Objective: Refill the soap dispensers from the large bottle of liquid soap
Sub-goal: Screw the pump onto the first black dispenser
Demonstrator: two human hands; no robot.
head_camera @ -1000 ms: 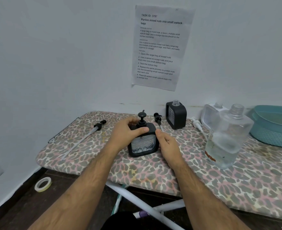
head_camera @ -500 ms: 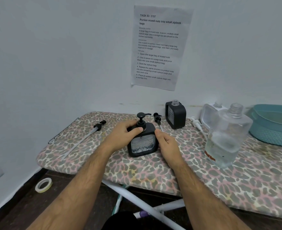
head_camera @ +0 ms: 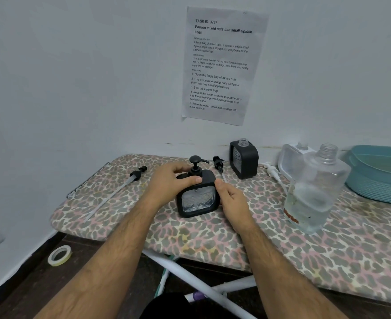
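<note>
A black square soap dispenser [head_camera: 198, 199] with a clear patterned window stands on the ironing board [head_camera: 212, 236], its black pump head [head_camera: 195, 163] fitted on top. My left hand [head_camera: 171, 183] grips its top left corner, thumb across the front. My right hand [head_camera: 230, 198] holds its right side. A second black dispenser [head_camera: 244, 160] stands uncapped behind it. The large clear soap bottle [head_camera: 314, 192], uncapped and partly full, stands to the right. A clear dispenser [head_camera: 291, 158] stands behind that bottle.
Loose pumps lie on the board: a long one [head_camera: 125, 184] at the left, a black one [head_camera: 218, 163] at the back, a white one [head_camera: 272, 172] by the big bottle. A teal basin [head_camera: 378, 173] sits far right. A tape roll [head_camera: 60, 255] lies on the floor.
The pump nozzle has turned from facing away to pointing right. Both hands stay on the front dispenser.
</note>
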